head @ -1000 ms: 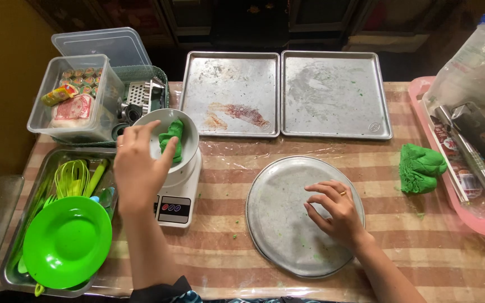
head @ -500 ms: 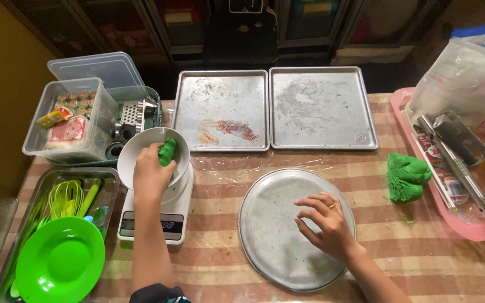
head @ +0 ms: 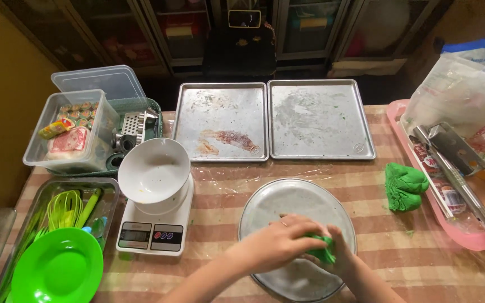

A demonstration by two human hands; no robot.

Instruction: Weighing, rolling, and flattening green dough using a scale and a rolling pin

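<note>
Both my hands meet over the round metal plate [head: 287, 203] near the table's front edge. My left hand [head: 279, 244] lies cupped over a small lump of green dough [head: 322, 248], and my right hand [head: 341, 255] presses it from the right side. Most of the lump is hidden between my palms. A white bowl [head: 154, 170] stands empty on the white kitchen scale [head: 154, 226] to the left. A larger mass of green dough [head: 403, 186] rests on the plastic-covered striped tablecloth to the right.
Two square metal baking trays [head: 221, 120] [head: 319, 118] lie side by side at the back. A clear plastic box [head: 69, 134] stands at the back left, a metal tray with a green plate [head: 57, 270] and green utensils at the front left. A pink tray [head: 456, 179] holding tools and bags runs along the right edge.
My left hand took the green dough out of the bowl on the scale and carried it right to the round plate, where it joined my right hand. The bowl is empty now.
</note>
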